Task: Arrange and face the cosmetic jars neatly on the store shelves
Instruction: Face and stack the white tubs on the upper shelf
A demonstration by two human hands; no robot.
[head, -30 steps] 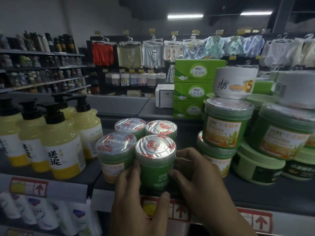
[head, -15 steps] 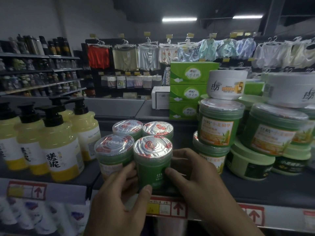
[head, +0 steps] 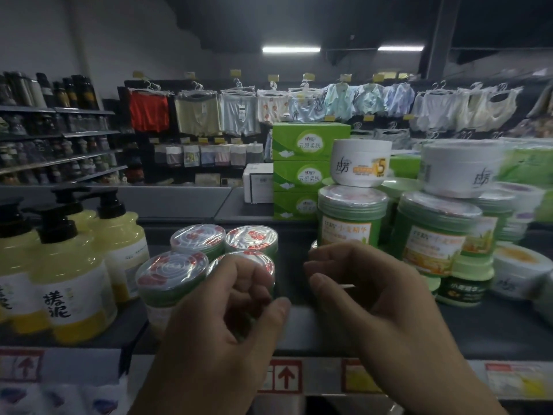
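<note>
Several small green cosmetic jars with shiny foil lids stand in a tight square on the dark shelf (head: 493,327): the front-left jar (head: 172,269), the back-left jar (head: 197,238), the back-right jar (head: 251,236) and the front-right jar (head: 260,263). My left hand (head: 227,322) hovers in front of the front-right jar with fingers loosely curled, hiding its body. My right hand (head: 377,304) is just right of it, also curled and empty, with a gap of bare shelf between the hands. To the right stand stacked larger green jars (head: 350,223) topped by white jars (head: 362,163).
Yellow pump bottles (head: 71,280) crowd the shelf to the left of the small jars. Green tissue boxes (head: 302,169) are stacked behind. A price strip with red arrows (head: 284,375) runs along the shelf's front edge. Hanging clothes and more shelving fill the background.
Both hands were clasped around the front-right small jar; now they have come off it, the right hand moving right and both lifting slightly. The jar stays in its place.
</note>
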